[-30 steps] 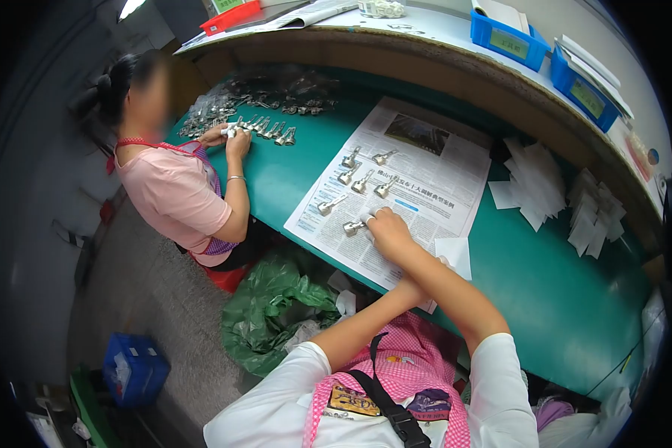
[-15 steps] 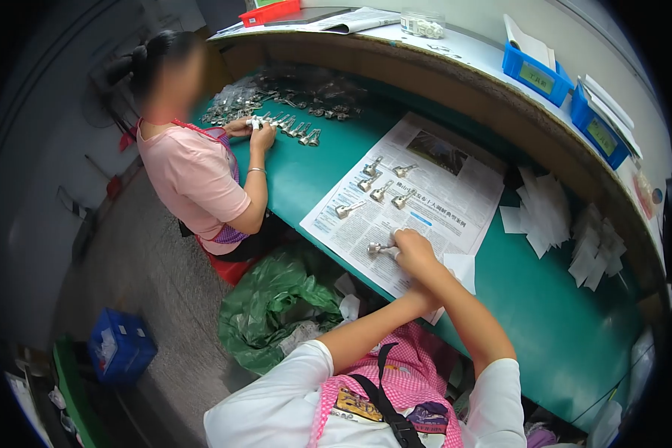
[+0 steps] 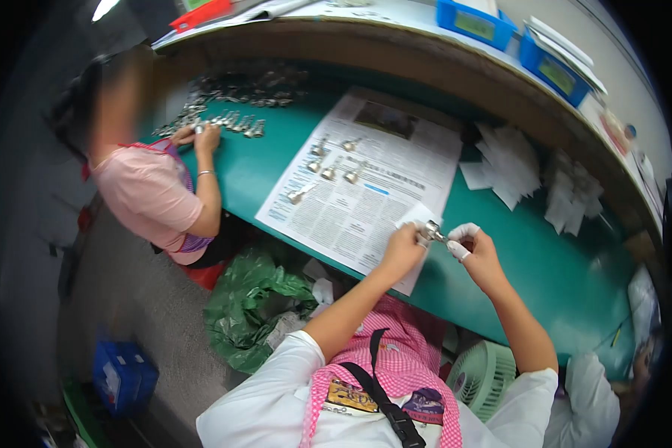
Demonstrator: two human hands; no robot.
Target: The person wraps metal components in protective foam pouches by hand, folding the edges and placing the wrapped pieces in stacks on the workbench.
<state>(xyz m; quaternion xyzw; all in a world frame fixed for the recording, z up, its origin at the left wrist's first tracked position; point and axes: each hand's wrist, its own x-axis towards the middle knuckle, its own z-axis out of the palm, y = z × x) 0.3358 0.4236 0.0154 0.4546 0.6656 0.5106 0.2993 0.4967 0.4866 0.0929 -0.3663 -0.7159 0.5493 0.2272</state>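
A shiny metal fitting [image 3: 431, 230] with a round head and a narrow stem is held between my hands above the newspaper's right edge. The fingers of my left hand [image 3: 405, 250] are closed around its head side. With white finger covers on thumb and fingers, my right hand [image 3: 481, 260] pinches the stem end. Just behind my left fingers lies a white paper sheet [image 3: 417, 214], partly hidden. Several similar metal fittings [image 3: 330, 169] rest apart from one another on the newspaper [image 3: 336, 220].
Stacks of white sheets [image 3: 504, 164] lie on the green table [image 3: 515, 299] at right. A co-worker [image 3: 153, 187] handles metal parts [image 3: 235, 122] at left. Blue bins [image 3: 474, 24] stand on the shelf. Below the table edge are a green bag [image 3: 250, 310] and a fan [image 3: 485, 377].
My crossed arms have come apart. The fitting, held low over the newspaper in my right hand, has been raised and moved right, and my left hand now holds it too. The view has shifted.
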